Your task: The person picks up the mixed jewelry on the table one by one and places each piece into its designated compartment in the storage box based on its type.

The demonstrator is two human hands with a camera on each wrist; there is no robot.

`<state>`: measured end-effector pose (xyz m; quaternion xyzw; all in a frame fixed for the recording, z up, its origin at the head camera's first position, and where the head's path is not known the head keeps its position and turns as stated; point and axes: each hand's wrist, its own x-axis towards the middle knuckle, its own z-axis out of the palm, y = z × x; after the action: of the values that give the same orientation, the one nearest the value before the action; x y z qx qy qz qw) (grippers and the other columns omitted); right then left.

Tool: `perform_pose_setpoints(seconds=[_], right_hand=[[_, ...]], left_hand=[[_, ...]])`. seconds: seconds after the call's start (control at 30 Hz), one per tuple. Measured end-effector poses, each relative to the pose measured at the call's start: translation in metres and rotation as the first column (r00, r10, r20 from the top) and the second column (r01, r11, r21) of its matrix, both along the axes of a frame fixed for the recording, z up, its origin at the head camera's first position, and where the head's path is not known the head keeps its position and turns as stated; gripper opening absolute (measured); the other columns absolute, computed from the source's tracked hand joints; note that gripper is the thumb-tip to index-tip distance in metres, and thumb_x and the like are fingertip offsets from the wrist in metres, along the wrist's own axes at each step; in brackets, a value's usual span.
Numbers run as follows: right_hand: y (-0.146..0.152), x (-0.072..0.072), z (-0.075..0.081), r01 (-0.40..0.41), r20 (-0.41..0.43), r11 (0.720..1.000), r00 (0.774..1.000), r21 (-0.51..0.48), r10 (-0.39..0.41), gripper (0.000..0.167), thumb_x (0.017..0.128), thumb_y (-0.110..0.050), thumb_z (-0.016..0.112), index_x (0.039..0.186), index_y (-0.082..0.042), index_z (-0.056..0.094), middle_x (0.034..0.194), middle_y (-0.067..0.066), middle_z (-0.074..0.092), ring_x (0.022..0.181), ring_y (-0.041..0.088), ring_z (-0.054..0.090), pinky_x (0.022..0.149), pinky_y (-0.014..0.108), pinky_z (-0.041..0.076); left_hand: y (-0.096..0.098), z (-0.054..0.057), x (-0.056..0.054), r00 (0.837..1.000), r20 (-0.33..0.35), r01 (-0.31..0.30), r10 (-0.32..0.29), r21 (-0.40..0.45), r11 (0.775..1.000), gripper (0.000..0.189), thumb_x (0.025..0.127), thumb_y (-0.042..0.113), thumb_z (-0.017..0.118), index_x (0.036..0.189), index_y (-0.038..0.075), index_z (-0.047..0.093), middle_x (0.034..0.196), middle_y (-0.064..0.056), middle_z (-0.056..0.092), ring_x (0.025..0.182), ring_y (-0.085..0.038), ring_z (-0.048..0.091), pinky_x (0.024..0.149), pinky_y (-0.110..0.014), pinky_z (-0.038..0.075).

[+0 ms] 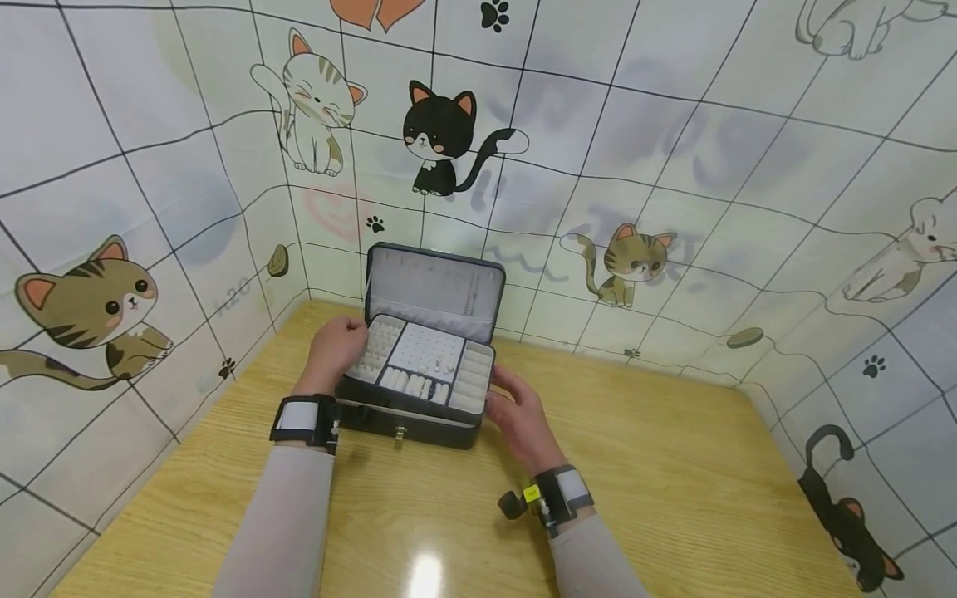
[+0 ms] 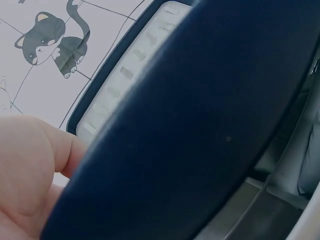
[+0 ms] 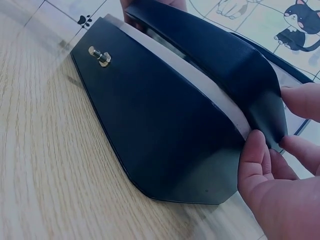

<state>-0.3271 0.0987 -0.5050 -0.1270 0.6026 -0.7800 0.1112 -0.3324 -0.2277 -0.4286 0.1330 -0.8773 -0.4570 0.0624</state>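
A dark navy jewelry box [image 1: 449, 431] stands on the table with its lid [image 1: 436, 282] tipped back. Its upper tray [image 1: 473, 379] is raised off the base at the front, and a gap shows between them in the right wrist view. My left hand [image 1: 338, 345] grips the tray's left end, its fingertips partly hidden behind the dark wall in the left wrist view. At the opposite end, my right hand [image 3: 285, 195] holds the tray's corner between thumb and fingers. Small earrings [image 1: 441, 366] sit on the perforated white panel [image 1: 424, 345], above a row of pale ring rolls [image 1: 404, 382].
A metal latch [image 1: 399, 433] sticks out from the base's front. The wooden table [image 1: 635, 465] extends to the right and toward me. Behind and at both sides hangs a white sheet [image 1: 561, 224] printed with cats and grid lines, close behind the lid.
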Motion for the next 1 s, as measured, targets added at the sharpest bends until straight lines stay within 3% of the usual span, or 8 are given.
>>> perform_pose_setpoints(seconds=[0.27, 0.67, 0.73, 0.9, 1.0], right_hand=[[0.0002, 0.0005, -0.0003, -0.01, -0.017, 1.0, 1.0, 0.013, 0.011, 0.055, 0.104, -0.002, 0.059, 0.158, -0.004, 0.047, 0.156, 0.016, 0.045, 0.128, 0.02, 0.06, 0.101, 0.026, 0.056], [-0.0038, 0.0023, 0.0035, 0.044, 0.002, 0.997, 0.999, 0.063, -0.044, 0.052, 0.104, -0.002, 0.06, 0.156, -0.005, 0.051, 0.163, 0.013, 0.046, 0.124, 0.017, 0.061, 0.101, 0.024, 0.055], [-0.0047, 0.0031, 0.0046, 0.053, 0.0, 0.996, 0.999, 0.077, -0.053, 0.052, 0.105, -0.002, 0.059, 0.156, -0.005, 0.05, 0.164, 0.013, 0.045, 0.126, 0.017, 0.06, 0.101, 0.024, 0.055], [-0.0052, 0.0036, 0.0056, 0.067, -0.001, 0.992, 0.998, 0.106, -0.068, 0.052, 0.105, -0.002, 0.058, 0.156, -0.005, 0.05, 0.166, 0.013, 0.044, 0.131, 0.019, 0.059, 0.104, 0.026, 0.054], [-0.0053, 0.0032, 0.005, 0.07, -0.003, 0.991, 0.998, 0.111, -0.07, 0.051, 0.106, -0.001, 0.057, 0.156, -0.004, 0.049, 0.166, 0.013, 0.044, 0.133, 0.021, 0.058, 0.105, 0.028, 0.053]], left_hand=[[0.0, 0.0012, 0.0016, 0.999, 0.032, 0.008, -0.006, -0.051, 0.999, 0.048, 0.104, 0.028, 0.041, 0.131, -0.005, 0.064, 0.133, -0.025, 0.063, 0.11, -0.037, 0.056, 0.088, -0.046, 0.049], [0.0026, 0.0073, 0.0052, 0.998, 0.06, 0.034, -0.028, -0.114, 0.993, 0.053, 0.104, 0.032, 0.042, 0.134, -0.006, 0.064, 0.137, -0.028, 0.064, 0.115, -0.039, 0.058, 0.095, -0.051, 0.051], [0.0027, 0.007, 0.0049, 0.998, 0.064, 0.037, -0.029, -0.125, 0.991, 0.051, 0.104, 0.032, 0.042, 0.128, -0.006, 0.066, 0.128, -0.027, 0.065, 0.11, -0.038, 0.059, 0.09, -0.048, 0.051], [0.0035, 0.0081, 0.0045, 0.997, 0.066, 0.05, -0.041, -0.149, 0.988, 0.039, 0.104, 0.033, 0.043, 0.095, 0.002, 0.065, 0.093, -0.017, 0.058, 0.088, -0.032, 0.055, 0.07, -0.037, 0.042], [0.0032, 0.0092, 0.0055, 0.997, 0.075, 0.046, -0.035, -0.139, 0.989, 0.043, 0.105, 0.035, 0.044, 0.106, -0.001, 0.068, 0.102, -0.019, 0.062, 0.095, -0.033, 0.057, 0.076, -0.039, 0.046]])
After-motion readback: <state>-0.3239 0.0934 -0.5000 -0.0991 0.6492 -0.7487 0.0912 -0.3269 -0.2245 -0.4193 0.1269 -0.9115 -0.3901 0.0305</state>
